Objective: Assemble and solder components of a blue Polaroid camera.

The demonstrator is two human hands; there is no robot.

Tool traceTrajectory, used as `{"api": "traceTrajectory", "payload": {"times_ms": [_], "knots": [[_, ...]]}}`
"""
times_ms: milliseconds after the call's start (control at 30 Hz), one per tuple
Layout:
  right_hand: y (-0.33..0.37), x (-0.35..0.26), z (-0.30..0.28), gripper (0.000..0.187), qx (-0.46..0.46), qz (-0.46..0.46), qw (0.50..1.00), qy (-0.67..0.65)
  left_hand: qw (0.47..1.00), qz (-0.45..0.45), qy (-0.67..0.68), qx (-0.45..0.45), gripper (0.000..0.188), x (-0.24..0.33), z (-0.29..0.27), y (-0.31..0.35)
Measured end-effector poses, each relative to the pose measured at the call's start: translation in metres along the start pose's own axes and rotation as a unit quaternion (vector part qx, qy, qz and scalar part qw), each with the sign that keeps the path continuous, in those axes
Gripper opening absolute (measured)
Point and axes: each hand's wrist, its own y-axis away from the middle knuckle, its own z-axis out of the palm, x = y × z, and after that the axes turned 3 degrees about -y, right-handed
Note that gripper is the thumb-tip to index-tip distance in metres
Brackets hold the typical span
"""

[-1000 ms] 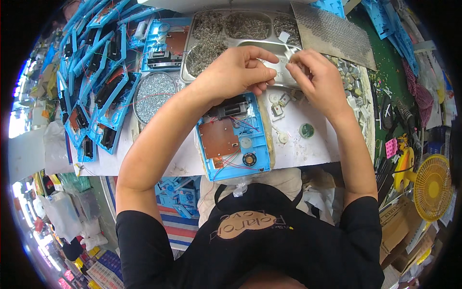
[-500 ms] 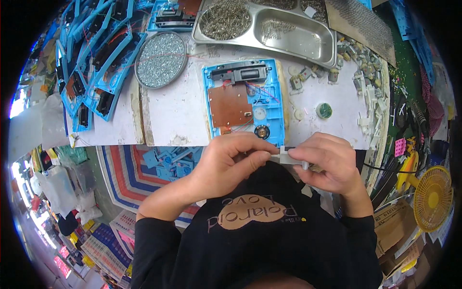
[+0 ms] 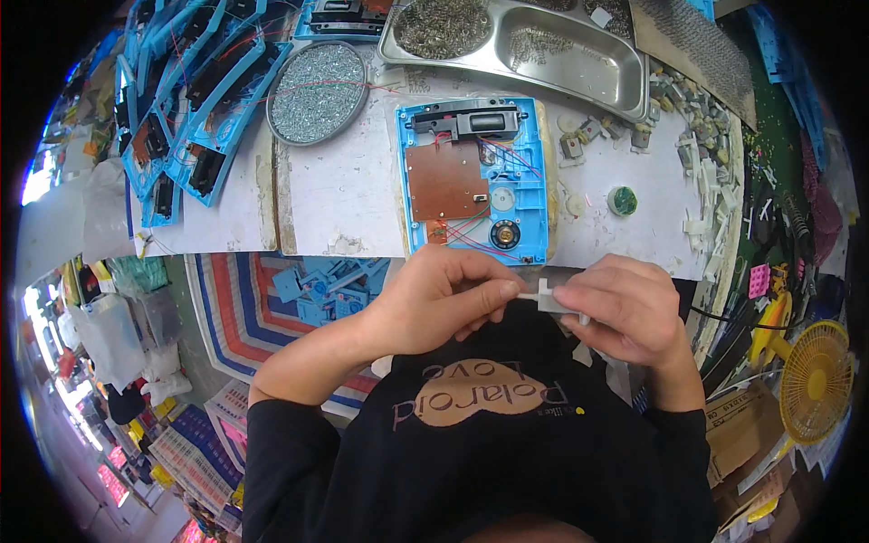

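Observation:
In front of my chest, just off the table's near edge, my right hand [image 3: 625, 308] grips a small white plastic part [image 3: 549, 300] between thumb and fingers. My left hand [image 3: 453, 299] is closed in a pinch on a thin pale stem [image 3: 528, 296] that meets the part's left side. Whether stem and part are one piece, I cannot tell. Just beyond my hands lies an open blue plastic casing [image 3: 534, 204] with a brown circuit board [image 3: 444, 181], coloured wires, a black mechanism [image 3: 471, 120] along its far side and a round black-rimmed piece [image 3: 505, 235].
A round dish of small silvery parts [image 3: 317, 95] and a metal tray [image 3: 579, 68] with springs stand at the back. Blue casings [image 3: 204, 136] pile up left. White plastic parts [image 3: 701, 195] and small motors line the right. A green roll [image 3: 622, 201] sits nearer; a yellow fan [image 3: 816, 380] stands right.
The view has shifted, so the table sits slightly higher and further right. My left fingertips have drawn a little away from the white part, baring more of the thin stem.

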Motion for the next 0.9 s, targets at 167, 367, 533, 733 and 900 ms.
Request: {"api": "traceTrajectory", "payload": {"times_ms": [167,367,533,733,900], "knots": [[0.004,-0.001,0.006,0.041,0.016,-0.012,0.999,0.036,1.000,-0.008,0.024,0.006,0.023,0.001,0.004,-0.007],[0.005,0.002,0.007,0.041,0.032,0.024,0.999,0.027,0.998,-0.034,0.042,0.013,0.026,0.000,0.003,-0.011],[0.010,0.006,0.013,0.044,0.035,0.055,0.998,0.003,0.997,-0.023,0.067,0.003,0.027,-0.004,0.004,-0.013],[0.016,0.012,0.018,0.039,0.082,0.070,0.994,-0.033,0.997,0.053,-0.046,0.032,0.029,0.015,-0.005,-0.021],[0.040,0.012,0.018,0.033,0.227,0.272,0.871,-0.341,0.730,0.265,-0.557,0.295,0.020,0.016,-0.029,-0.069]]}}
